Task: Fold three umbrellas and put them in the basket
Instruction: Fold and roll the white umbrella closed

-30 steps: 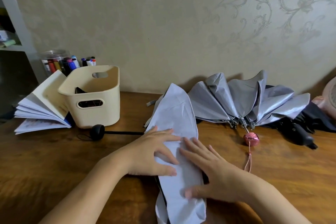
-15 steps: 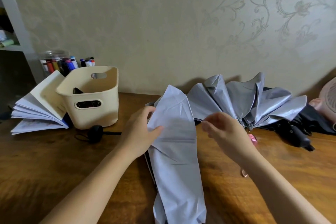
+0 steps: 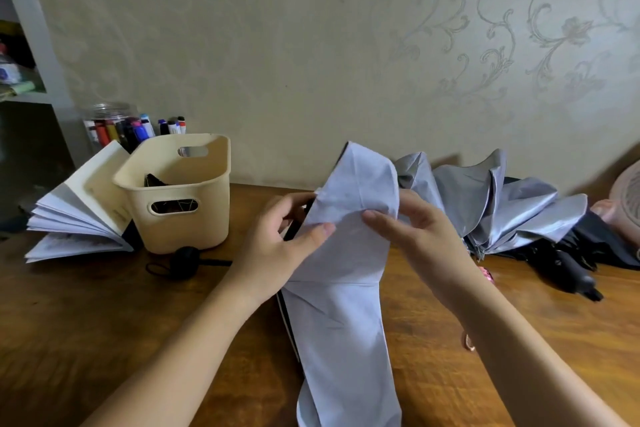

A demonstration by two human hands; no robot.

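A pale lilac umbrella (image 3: 341, 308) lies lengthwise on the wooden table, its far flap lifted. My left hand (image 3: 277, 246) pinches the flap's left edge and my right hand (image 3: 412, 229) pinches its right edge. Its black handle (image 3: 185, 258) with a cord pokes out to the left. A silver umbrella (image 3: 498, 204) lies half open at the back right, a pink handle (image 3: 486, 274) showing below it. A black umbrella (image 3: 571, 263) lies beside it at the right. The cream plastic basket (image 3: 207, 218) stands at the back left with something dark inside.
An open book (image 3: 79, 218) leans against the basket's left side. A clear jar of markers (image 3: 114, 125) stands behind it near the wall. A pink round object (image 3: 623, 198) sits at the far right edge. Shelves stand at the far left.
Both hands left the flat canopy, where they pressed it down, and moved up toward the far end. They now pinch the fabric and hold that flap raised off the table.
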